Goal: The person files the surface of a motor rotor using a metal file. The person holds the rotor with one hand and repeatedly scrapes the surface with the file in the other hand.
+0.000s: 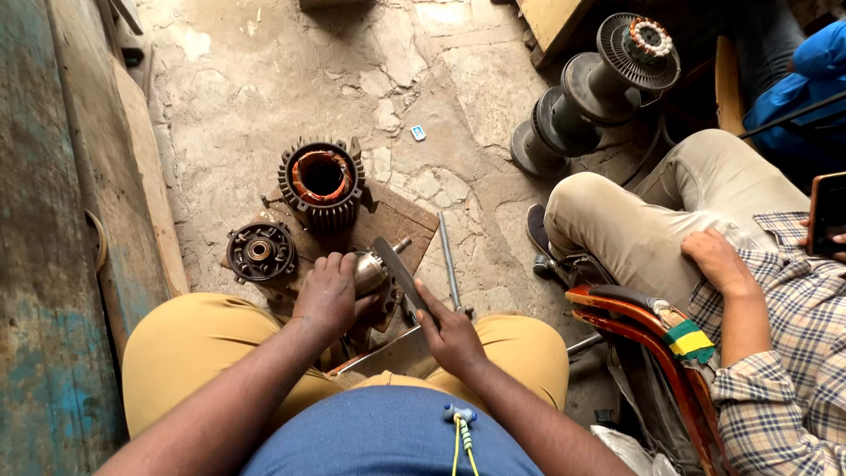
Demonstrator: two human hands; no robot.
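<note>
From the head view, the left hand [328, 295] gripped a shiny metal rotor [370, 271] between the knees, over a wooden board [401, 220]. The right hand [451, 333] was closed around a flat dark file [398, 271] laid against the rotor; a finned stator housing [322, 181] stood just beyond

Bare concrete floor [264, 79] lies open beyond the stator housing [322, 181]. The end cover [261, 252] and steel rod [449, 260] flank the hands closely. A seated person's leg [634, 225] blocks the right.
</note>
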